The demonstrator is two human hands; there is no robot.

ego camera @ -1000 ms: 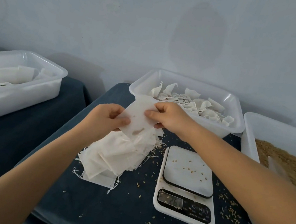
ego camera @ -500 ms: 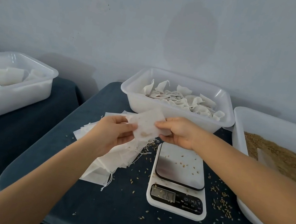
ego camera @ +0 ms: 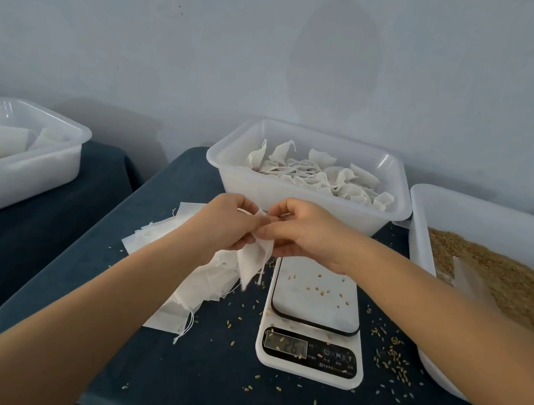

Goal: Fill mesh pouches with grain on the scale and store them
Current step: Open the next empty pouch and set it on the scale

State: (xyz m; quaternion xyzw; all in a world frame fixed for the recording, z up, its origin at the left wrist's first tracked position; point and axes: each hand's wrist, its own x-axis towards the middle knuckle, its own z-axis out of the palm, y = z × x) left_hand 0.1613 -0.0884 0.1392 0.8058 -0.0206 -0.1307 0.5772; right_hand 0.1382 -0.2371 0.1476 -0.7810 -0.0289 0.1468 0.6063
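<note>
A small white mesh pouch point(ego camera: 255, 258) hangs between my two hands, pinched at its top edge. My left hand point(ego camera: 226, 222) and my right hand point(ego camera: 302, 232) meet fingertip to fingertip on it, above the far left corner of the scale. The white kitchen scale point(ego camera: 312, 316) lies on the dark table, a few grains on its platform, its display lit. A pile of empty white pouches point(ego camera: 191, 281) lies left of the scale, partly hidden by my left forearm. A white tub of brown grain point(ego camera: 503, 282) stands at the right with a pale scoop point(ego camera: 471, 285) in it.
A white tub point(ego camera: 293, 202) holding several pouches stands behind the scale. Another white tub point(ego camera: 22, 162) with pouches sits on a second dark table at the left. Loose grains point(ego camera: 391, 359) are scattered over the dark cloth around the scale. A pale wall closes the back.
The pouch was held flat and spread between both hands. Now the hands have come together at its top edge and it hangs down folded, lower and nearer the scale.
</note>
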